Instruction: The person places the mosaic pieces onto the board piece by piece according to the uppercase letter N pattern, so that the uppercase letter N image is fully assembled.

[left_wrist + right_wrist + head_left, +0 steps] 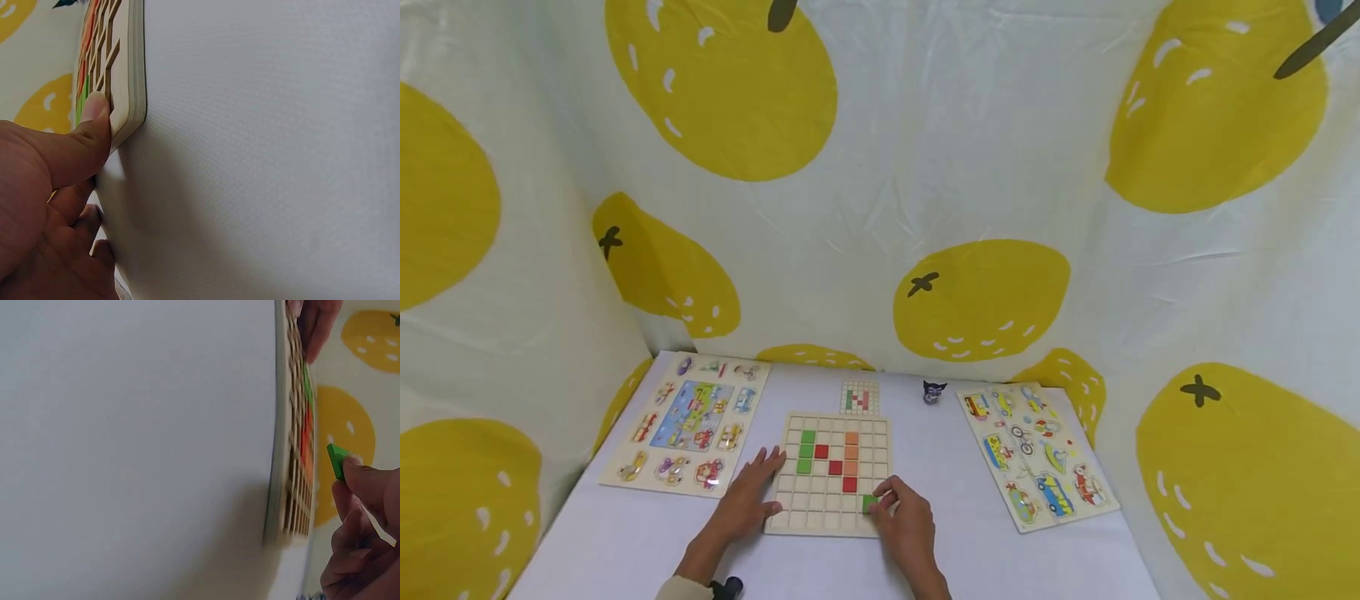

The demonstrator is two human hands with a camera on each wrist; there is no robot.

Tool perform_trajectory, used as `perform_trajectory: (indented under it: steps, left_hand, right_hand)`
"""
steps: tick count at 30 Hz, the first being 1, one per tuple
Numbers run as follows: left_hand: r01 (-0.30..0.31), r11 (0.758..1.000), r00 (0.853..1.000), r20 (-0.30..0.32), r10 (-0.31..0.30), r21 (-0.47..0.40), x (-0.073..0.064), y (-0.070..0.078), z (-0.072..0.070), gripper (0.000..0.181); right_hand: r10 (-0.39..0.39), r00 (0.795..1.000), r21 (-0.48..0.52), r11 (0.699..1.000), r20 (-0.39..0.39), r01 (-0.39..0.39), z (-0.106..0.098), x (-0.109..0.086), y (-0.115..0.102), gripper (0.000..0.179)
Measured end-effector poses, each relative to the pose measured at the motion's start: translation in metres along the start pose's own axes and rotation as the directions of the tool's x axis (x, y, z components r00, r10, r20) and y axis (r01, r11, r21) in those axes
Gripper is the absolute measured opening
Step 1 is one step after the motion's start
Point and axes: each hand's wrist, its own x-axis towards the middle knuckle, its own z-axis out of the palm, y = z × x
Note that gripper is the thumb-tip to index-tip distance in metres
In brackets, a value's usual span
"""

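A wooden grid board (pixel 781 502) lies flat, with green tiles (pixel 805 451), red tiles (pixel 835 467) and orange tiles (pixel 851 453) in some of its squares. My left hand (pixel 748 497) rests at the board's left edge, fingers extended. Its thumb (pixel 94 119) touches the board near the front corner. Between thumb and fingertips, my right hand (pixel 907 521) pinches a green square tile (pixel 338 460) over the board's lower right part. In the right wrist view, the tile is held above the board's surface. A small pattern card (pixel 860 397) lies just behind the board.
To the left lies a vehicle puzzle board (pixel 691 417); another puzzle board (pixel 1037 454) is at the right. A small dark figurine (pixel 933 392) stands behind on the white tabletop (pixel 936 450). A fruit-print curtain (pixel 880 208) hangs behind the table and along both sides.
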Motion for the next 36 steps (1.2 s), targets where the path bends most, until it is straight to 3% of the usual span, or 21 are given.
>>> perform_trajectory:
  steps: [10, 17, 24, 29, 36]
  left_hand:
    - [0.01, 1.0, 1.0, 0.011, -0.01, 0.003, 0.0, -0.004, 0.002, 0.093]
    - [-0.006, 1.0, 1.0, -0.003, 0.006, -0.005, -0.001, -0.003, 0.001, 0.091]
    - [-0.006, 1.0, 1.0, 0.007, 0.006, 0.0, -0.003, -0.001, -0.003, 0.09]
    - [-0.012, 1.0, 1.0, -0.007, 0.012, 0.006, -0.003, -0.001, -0.006, 0.09]
    - [-0.043, 0.999, 0.999, 0.003, 0.043, -0.011, -0.002, -0.003, -0.006, 0.086]
  right_hand:
    - [-0.116, 0.989, 0.099, 0.989, 0.09, 0.107, 0.054, 0.018, -0.052, 0.022]
    - [-0.137, 0.983, 0.04, 0.99, 0.125, 0.133, 0.081, 0.027, -0.065, 0.017]
    - [-0.11, 0.986, -0.055, 0.992, 0.121, 0.118, 0.092, 0.028, -0.071, 0.018]
    - [-0.123, 0.985, -0.069, 0.989, 0.121, 0.132, 0.097, 0.03, -0.074, 0.017]
    - [-0.172, 0.981, -0.05, 0.983, 0.085, 0.177, 0.082, 0.024, -0.065, 0.01]
